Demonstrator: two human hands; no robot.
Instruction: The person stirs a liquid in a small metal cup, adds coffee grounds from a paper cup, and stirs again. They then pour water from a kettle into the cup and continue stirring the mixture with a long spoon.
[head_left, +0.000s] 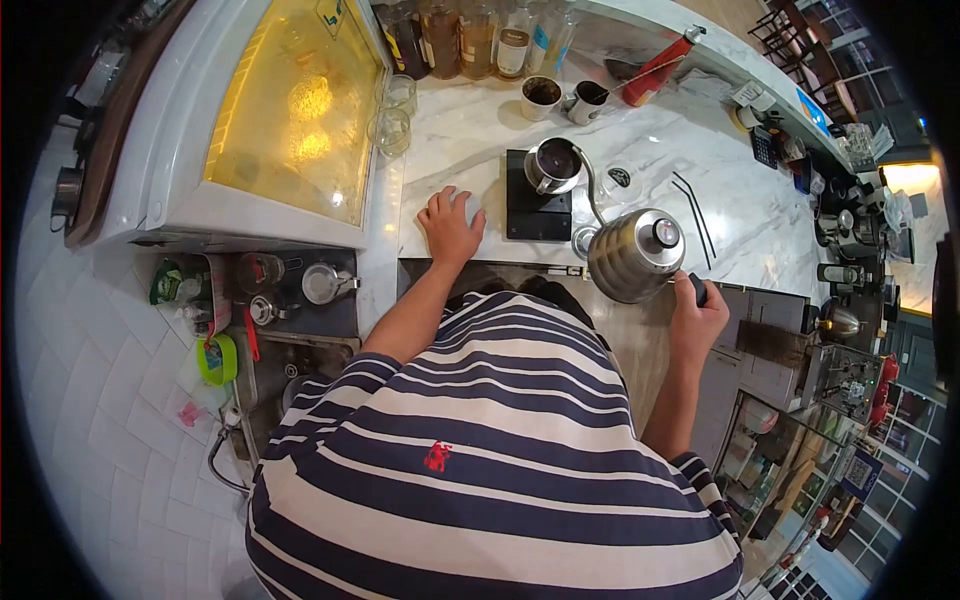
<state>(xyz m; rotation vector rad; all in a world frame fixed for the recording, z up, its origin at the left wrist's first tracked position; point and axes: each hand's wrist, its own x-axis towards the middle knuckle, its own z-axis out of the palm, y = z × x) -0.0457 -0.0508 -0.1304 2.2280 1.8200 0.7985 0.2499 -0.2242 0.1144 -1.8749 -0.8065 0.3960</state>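
My right hand point(697, 310) is wrapped round the black handle of a steel gooseneck kettle point(630, 262), near the counter's front edge. The kettle's thin spout curves up beside a metal cup of dark coffee grounds point(558, 162). That cup is on a black scale point(538, 222). Left of the scale, my left hand point(451, 228) rests on the marble counter point(425, 165) with its fingers spread and nothing in it. A clear lid-like item point(619, 180) lies right of the spout.
Bottles point(440, 45) line the back left, near two glasses point(389, 132). A white cup point(540, 97), a metal pitcher point(585, 103) and a red bottle point(660, 72) stand farther back. Two black straws point(692, 220) lie to the right. A yellow-lit cabinet point(290, 110) is at left.
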